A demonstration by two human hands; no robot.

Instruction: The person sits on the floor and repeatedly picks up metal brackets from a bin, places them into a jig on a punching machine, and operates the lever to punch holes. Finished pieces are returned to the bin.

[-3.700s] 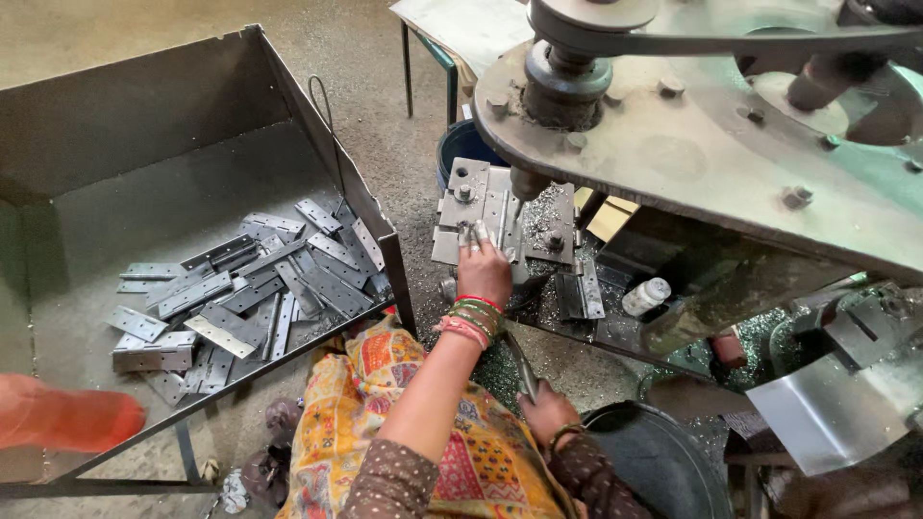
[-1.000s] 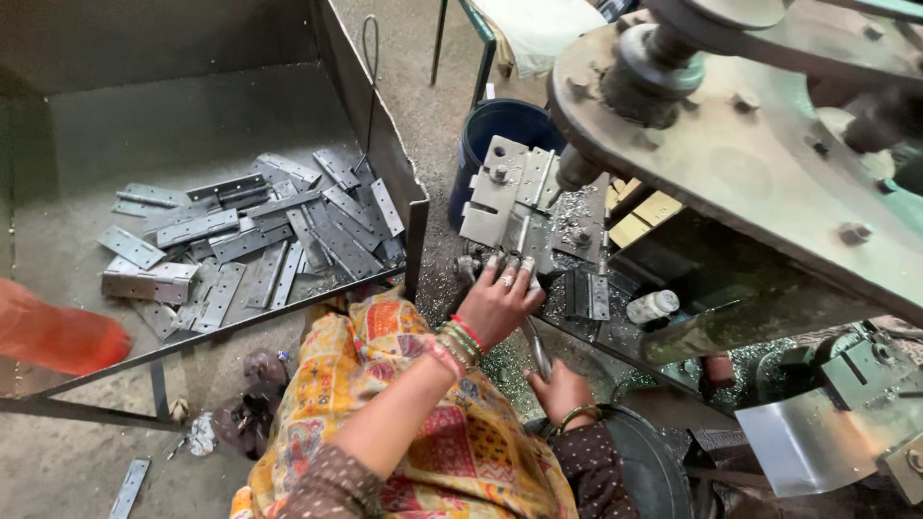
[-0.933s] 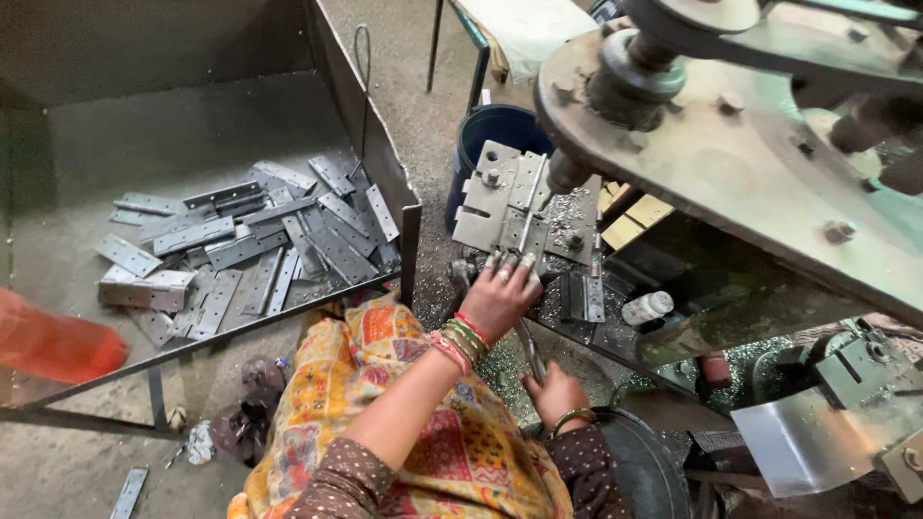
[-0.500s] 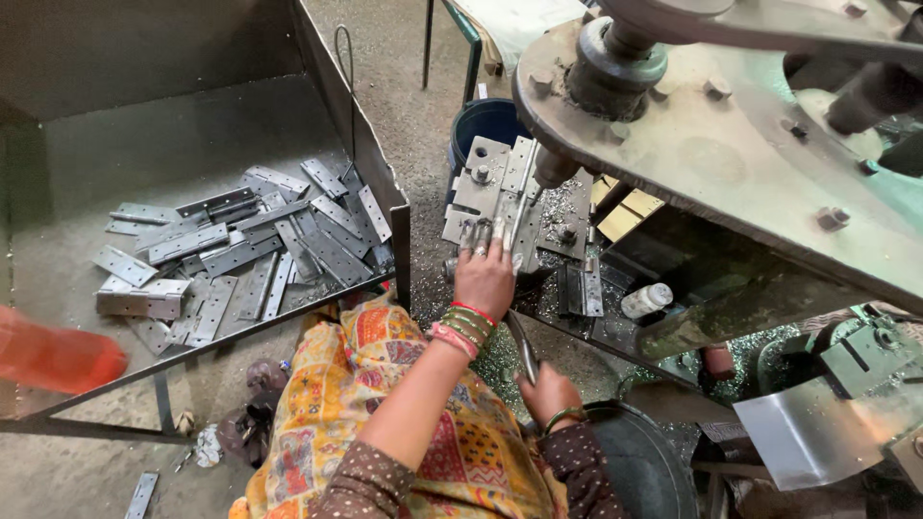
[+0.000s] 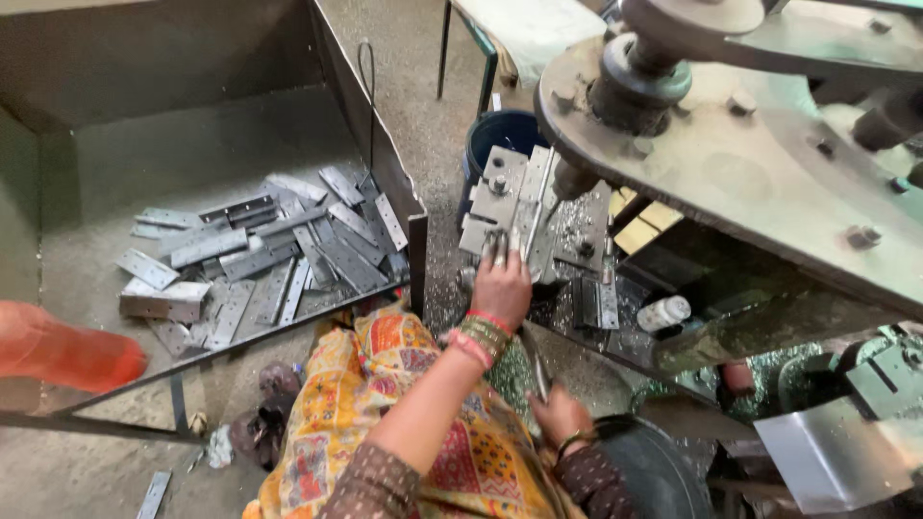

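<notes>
A big drill machine (image 5: pixel 731 144) hung over the bench (image 5: pixel 577 288). The step looked like drilling: the left hand (image 5: pixel 502 286) pressed flat, fingers spread, on a metal plate (image 5: pixel 514 207) under the drill bit. The right hand (image 5: pixel 561 415) was closed on a thin lever (image 5: pixel 535 358). A big metal bin (image 5: pixel 87 144) held many grey plates (image 5: pixel 260 259). The next move likely called for a steady hold.

Large open metal bin (image 5: pixel 87 72) at left — flat grey hinge plates (image 5: pixel 274 250) heaped loosely on its floor, overlapping, mostly toward the right wall. Grey concrete floor (image 5: pixel 413 58) is seen beyond it; a blue bucket (image 5: pixel 505 135) stands there beside the machine. One stray plate (image 5: pixel 154 493) lies on the floor at bottom left. Machine bed (image 5: pixel 586 250) — metal swarf is scattered over it, with a clamped block fixture (image 5: pixel 505 197) and a small white bottle (image 5: pixel 663 312) resting on it.
</notes>
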